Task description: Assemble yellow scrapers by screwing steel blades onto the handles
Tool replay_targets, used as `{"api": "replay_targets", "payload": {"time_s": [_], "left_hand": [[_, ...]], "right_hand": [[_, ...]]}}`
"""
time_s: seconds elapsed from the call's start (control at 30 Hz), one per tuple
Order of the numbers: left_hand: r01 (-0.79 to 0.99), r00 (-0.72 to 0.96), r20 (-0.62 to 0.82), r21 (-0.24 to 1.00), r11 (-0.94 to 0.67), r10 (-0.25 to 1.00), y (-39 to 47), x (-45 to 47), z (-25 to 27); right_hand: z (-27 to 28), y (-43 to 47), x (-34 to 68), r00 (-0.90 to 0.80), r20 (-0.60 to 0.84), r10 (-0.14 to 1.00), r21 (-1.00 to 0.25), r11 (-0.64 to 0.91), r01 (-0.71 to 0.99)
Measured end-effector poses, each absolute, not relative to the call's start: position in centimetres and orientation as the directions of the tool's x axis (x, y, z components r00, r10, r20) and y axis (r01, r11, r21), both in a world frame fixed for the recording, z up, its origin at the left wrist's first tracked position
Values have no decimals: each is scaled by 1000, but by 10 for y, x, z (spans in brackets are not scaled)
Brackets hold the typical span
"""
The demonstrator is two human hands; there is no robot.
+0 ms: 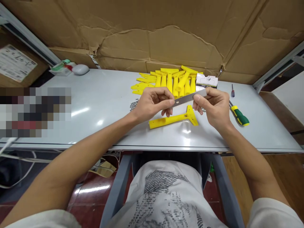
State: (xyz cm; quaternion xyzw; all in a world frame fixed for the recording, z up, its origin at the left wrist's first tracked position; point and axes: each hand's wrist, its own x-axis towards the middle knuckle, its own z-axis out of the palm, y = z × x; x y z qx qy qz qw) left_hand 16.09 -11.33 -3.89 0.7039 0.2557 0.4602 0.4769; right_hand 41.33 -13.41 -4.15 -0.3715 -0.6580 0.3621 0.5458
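Observation:
A flat grey metal scraper blade [186, 99] with a small slot is stretched between my two hands, above the white table. My left hand [155, 103] pinches its left end, and my right hand [213, 104] grips the other end between thumb and fingers. Just below them a yellow plastic scraper handle [167, 121] lies on the table, its T-shaped head pointing right. Behind my hands, several more yellow scraper handles [169, 79] are heaped together. Flat yellow plastic pieces [142, 87] lie at the left of the heap.
Small screws [134, 104] are piled left of my left hand. A white box [206, 81] stands behind my right hand. A green-and-yellow screwdriver [239, 115] and a small screwdriver [232, 91] lie at right. A computer mouse [80, 69] sits far left. Cardboard [152, 41] walls the back.

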Motion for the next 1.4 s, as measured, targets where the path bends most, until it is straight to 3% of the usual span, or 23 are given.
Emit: {"api": "replay_targets", "payload": {"time_s": [0.23, 0.37, 0.63, 0.73, 0.83, 0.9, 0.97, 1.03, 1.2, 1.3, 1.4], "left_hand": [[-57, 471, 384, 912, -407, 794, -112, 159, -40], [-40, 595, 323, 926, -375, 736, -112, 158, -41], [-40, 827, 140, 980, -193, 544, -114, 159, -37], [20, 857, 119, 964, -264, 502, -112, 159, -39], [188, 759, 223, 825, -533, 612, -111, 161, -46], [412, 676, 311, 593, -692, 668, -112, 163, -52], [571, 670, 313, 362, -737, 673, -115, 165, -56], [618, 705, 246, 249, -746, 666, -118, 167, -58], [633, 717, 183, 233, -738, 673, -122, 167, -56], [623, 699, 254, 244, -744, 669, -121, 165, -55], [588, 684, 340, 267, -764, 645, -120, 164, -56]], "right_hand": [[-42, -133, 412, -102, 445, 890, -885, 454, 99], [-40, -132, 411, -103, 440, 892, -893, 447, 50], [-38, -130, 407, -326, 339, 883, -940, 333, -78], [-36, -129, 406, -357, 363, 861, -932, 346, -112], [-34, -128, 406, -277, 389, 879, -921, 361, -149], [-32, -127, 406, -210, 396, 894, -916, 369, -157], [-31, -126, 407, -175, 375, 910, -925, 355, -136], [-32, -123, 410, -169, 324, 931, -946, 316, -77], [-34, -113, 429, -185, 136, 973, -970, 169, 173], [-34, -107, 439, -203, 25, 979, -957, 83, 280], [-37, -103, 441, -212, 1, 977, -944, 71, 324]]}}
